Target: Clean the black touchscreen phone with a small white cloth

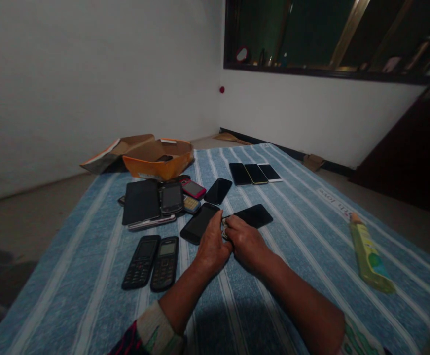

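Observation:
My left hand and my right hand meet over the middle of the cloth, fingers closed. Between them shows a small pale, patterned thing, mostly covered by the fingers; its kind is unclear. Just beyond my left fingers lies a black touchscreen phone. Another dark smartphone lies flat behind my right hand. Left of my left wrist, two keypad phones, one black and one with a grey screen, rest side by side.
A striped blue cloth covers the table. At the back left stands an open orange cardboard box, near a pile of several phones and a black tablet-like slab. Three smartphones lie behind. A yellow-green bottle lies at right.

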Motion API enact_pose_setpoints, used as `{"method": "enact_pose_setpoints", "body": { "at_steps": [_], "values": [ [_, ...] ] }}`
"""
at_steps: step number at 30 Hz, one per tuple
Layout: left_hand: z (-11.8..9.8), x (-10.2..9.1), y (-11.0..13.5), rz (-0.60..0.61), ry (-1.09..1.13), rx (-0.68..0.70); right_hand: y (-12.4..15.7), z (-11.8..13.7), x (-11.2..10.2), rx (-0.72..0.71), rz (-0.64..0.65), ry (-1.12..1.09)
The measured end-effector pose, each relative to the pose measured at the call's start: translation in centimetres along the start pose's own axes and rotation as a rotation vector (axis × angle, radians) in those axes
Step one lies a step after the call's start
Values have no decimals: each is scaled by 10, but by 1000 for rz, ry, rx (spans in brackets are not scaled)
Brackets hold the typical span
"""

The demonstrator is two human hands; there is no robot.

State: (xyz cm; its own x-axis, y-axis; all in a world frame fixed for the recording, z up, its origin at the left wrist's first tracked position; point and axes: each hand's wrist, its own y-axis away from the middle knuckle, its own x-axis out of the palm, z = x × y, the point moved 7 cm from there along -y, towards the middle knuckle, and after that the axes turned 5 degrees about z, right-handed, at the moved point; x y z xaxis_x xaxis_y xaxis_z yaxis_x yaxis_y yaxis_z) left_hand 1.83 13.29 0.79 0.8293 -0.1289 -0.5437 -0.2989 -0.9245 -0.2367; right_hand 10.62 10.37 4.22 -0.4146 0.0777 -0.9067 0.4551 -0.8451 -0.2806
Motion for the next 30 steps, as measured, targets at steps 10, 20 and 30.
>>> {"method": "enact_pose_setpoints", "body": {
  "at_steps": [10, 20, 30],
  "values": [
    [0, -1, 1, -18, -50, 23, -16, -5, 4, 23, 3, 45],
    [-6, 0, 6, -32, -125, 46, -12, -4, 1, 0, 52, 41],
    [-6, -1, 6, -33, -126, 32, -16, -6, 2, 15, 58, 46]
  ]
}}
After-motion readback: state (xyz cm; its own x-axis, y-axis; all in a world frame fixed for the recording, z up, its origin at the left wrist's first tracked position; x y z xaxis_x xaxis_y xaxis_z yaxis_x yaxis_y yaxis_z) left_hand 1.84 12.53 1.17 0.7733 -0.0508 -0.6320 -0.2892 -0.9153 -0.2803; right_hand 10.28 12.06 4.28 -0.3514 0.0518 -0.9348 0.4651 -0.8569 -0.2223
